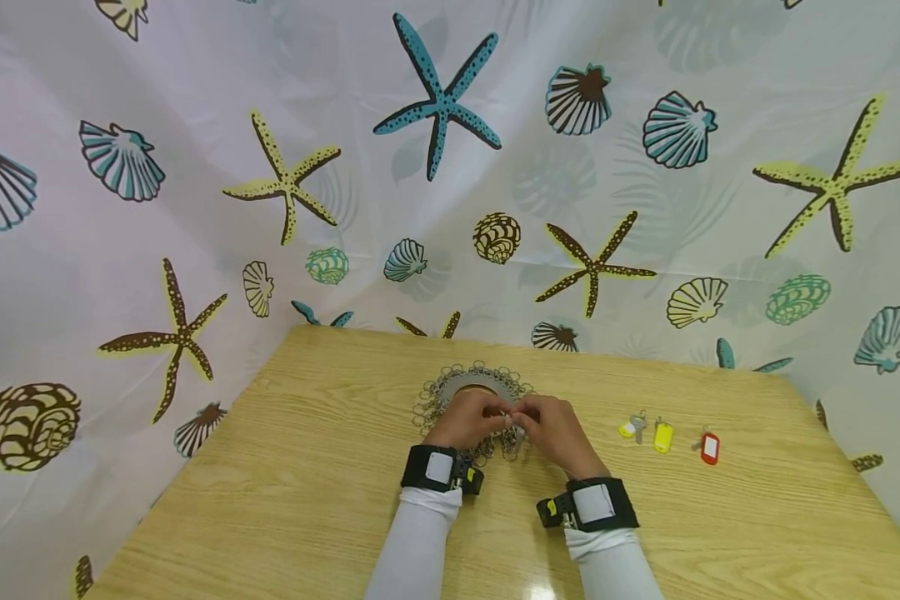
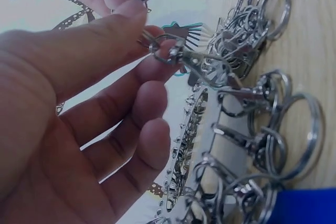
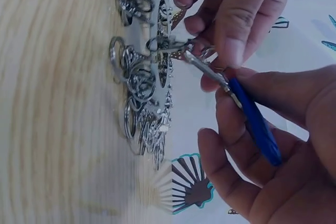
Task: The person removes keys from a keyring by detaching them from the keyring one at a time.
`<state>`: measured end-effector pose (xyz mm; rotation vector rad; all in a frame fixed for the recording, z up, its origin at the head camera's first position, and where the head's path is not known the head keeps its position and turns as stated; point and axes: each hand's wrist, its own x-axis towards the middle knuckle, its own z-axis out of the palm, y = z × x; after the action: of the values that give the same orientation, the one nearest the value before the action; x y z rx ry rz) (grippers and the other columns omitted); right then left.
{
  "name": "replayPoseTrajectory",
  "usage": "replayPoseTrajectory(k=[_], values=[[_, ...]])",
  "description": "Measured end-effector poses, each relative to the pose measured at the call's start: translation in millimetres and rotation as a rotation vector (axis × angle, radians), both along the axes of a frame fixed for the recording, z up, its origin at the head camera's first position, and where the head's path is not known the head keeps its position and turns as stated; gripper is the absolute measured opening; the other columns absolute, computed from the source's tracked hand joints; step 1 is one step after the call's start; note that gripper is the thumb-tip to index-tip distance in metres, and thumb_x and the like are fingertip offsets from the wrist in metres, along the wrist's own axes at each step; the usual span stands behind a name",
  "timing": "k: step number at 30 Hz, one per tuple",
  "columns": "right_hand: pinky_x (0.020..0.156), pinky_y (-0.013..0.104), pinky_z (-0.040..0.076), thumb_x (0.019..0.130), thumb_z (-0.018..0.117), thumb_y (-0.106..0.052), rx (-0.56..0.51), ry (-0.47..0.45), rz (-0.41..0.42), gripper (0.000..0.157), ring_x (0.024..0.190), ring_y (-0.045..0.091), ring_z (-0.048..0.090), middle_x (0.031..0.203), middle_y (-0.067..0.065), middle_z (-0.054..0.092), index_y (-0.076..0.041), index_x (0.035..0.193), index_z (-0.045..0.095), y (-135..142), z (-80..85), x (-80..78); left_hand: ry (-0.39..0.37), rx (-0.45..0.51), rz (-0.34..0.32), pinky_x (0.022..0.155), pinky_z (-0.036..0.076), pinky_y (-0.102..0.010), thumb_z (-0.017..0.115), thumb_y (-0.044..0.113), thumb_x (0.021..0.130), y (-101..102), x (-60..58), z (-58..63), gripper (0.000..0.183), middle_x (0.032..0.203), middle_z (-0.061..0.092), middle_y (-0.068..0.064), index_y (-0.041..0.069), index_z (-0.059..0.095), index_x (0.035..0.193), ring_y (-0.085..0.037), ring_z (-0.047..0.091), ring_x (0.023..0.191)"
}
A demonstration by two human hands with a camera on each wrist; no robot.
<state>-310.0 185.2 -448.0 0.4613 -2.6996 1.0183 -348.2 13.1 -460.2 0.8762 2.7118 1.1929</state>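
Note:
A flat round metal rack point(image 1: 450, 385) lies on the table, its rim hung with many snap hooks and split rings point(image 2: 310, 137). My left hand point(image 1: 465, 419) is at its near side and pinches a split ring point(image 2: 167, 39) joined to one snap hook point(image 2: 197, 65). Close against it, my right hand point(image 1: 558, 429) holds a blue key tag point(image 3: 257, 124) between thumb and fingers. A silver key point(image 3: 206, 69) sticks out from the tag toward the rack. Where the tag's own ring meets the split ring is partly hidden by the fingertips.
To the right on the wooden table point(image 1: 765, 508) lie two yellow key tags point(image 1: 663, 437) and a red key tag point(image 1: 710, 448), with keys. Behind the table hangs a curtain point(image 1: 457, 217) printed with shells and starfish. A blue piece point(image 2: 304, 206) shows at the left wrist view's lower edge.

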Motion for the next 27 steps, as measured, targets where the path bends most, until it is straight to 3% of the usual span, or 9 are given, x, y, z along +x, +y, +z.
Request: replayPoseTrajectory(k=[8, 13, 27], values=[[0.059, 0.029, 0.043, 0.089, 0.068, -0.005, 0.050, 0.089, 0.035, 0.009, 0.062, 0.009, 0.051, 0.078, 0.000, 0.066, -0.011, 0.084, 0.070, 0.5, -1.8, -0.6, 0.030, -0.005, -0.027, 0.075, 0.051, -0.023, 0.063, 0.024, 0.094, -2.5, -1.5, -3.5, 0.023, 0.103, 0.071, 0.001, 0.015, 0.074, 0.112, -0.009, 0.065, 0.088], [0.060, 0.029, 0.044, 0.089, 0.069, -0.007, 0.077, 0.111, 0.053, 0.006, 0.064, 0.008, 0.054, 0.079, 0.001, 0.067, -0.011, 0.084, 0.070, 0.3, -1.5, -0.7, 0.020, -0.001, -0.025, 0.077, 0.051, -0.025, 0.062, 0.025, 0.094, -3.6, -2.4, -4.7, 0.023, 0.105, 0.071, 0.000, 0.015, 0.074, 0.112, -0.010, 0.065, 0.091], [0.064, 0.032, 0.049, 0.090, 0.067, -0.004, 0.029, 0.057, 0.025, 0.006, 0.071, 0.012, 0.060, 0.086, 0.004, 0.068, -0.007, 0.087, 0.071, -2.2, -1.9, 0.5, 0.038, -0.009, 0.007, 0.074, 0.050, -0.025, 0.067, 0.021, 0.093, -1.5, -3.0, -0.7, 0.020, 0.103, 0.070, 0.003, 0.018, 0.074, 0.111, -0.012, 0.063, 0.090]])
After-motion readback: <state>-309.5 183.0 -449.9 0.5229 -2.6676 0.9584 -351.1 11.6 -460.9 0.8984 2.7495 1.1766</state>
